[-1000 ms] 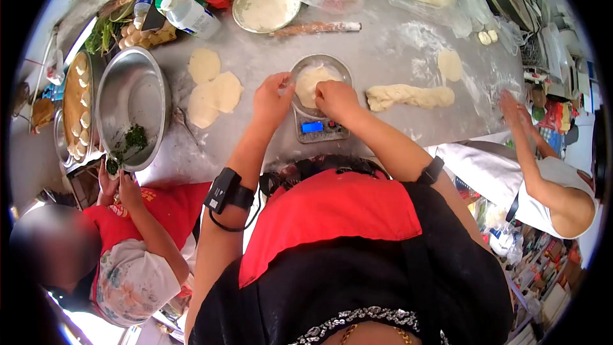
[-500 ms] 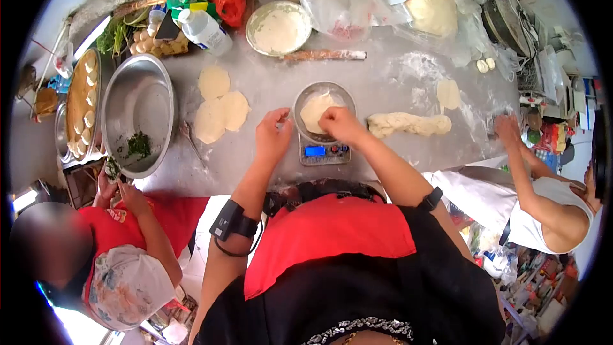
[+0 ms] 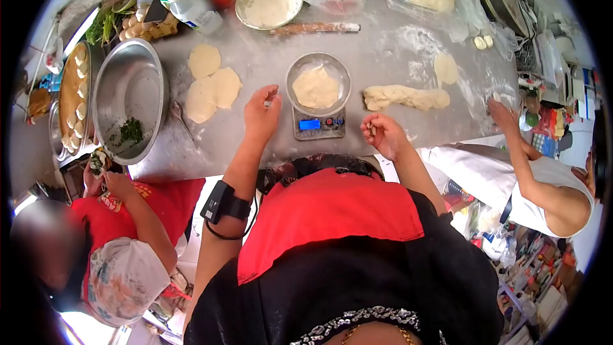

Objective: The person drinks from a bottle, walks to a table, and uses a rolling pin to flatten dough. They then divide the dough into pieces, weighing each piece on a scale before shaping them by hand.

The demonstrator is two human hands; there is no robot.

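A round metal pan (image 3: 345,83) holding a pale lump of dough (image 3: 315,88) sits on a kitchen scale (image 3: 319,129) with a lit blue display. Just left of the pan is my left hand (image 3: 262,115), fingers loosely bent and thumb apart, holding nothing I can see. To the scale's lower right hovers my right hand (image 3: 387,137), palm partly up and fingers curled together; what they hold, if anything, is too small to name. A long dough roll (image 3: 405,97) lies on the table beyond this hand. Flat dough rounds (image 3: 214,92) lie left of my left hand.
A steel bowl (image 3: 163,83) with chopped greens stands left, beside a spoon (image 3: 182,120). Behind lie a rolling pin (image 3: 313,28) and a flour bowl (image 3: 300,9). A co-worker in red (image 3: 134,217) works at left; another person's hand (image 3: 502,115) touches the table at right.
My right hand has left the dough in the pan and drawn back to the right, so the dough shows whole. My left hand stays beside the pan. The view has shifted slightly.
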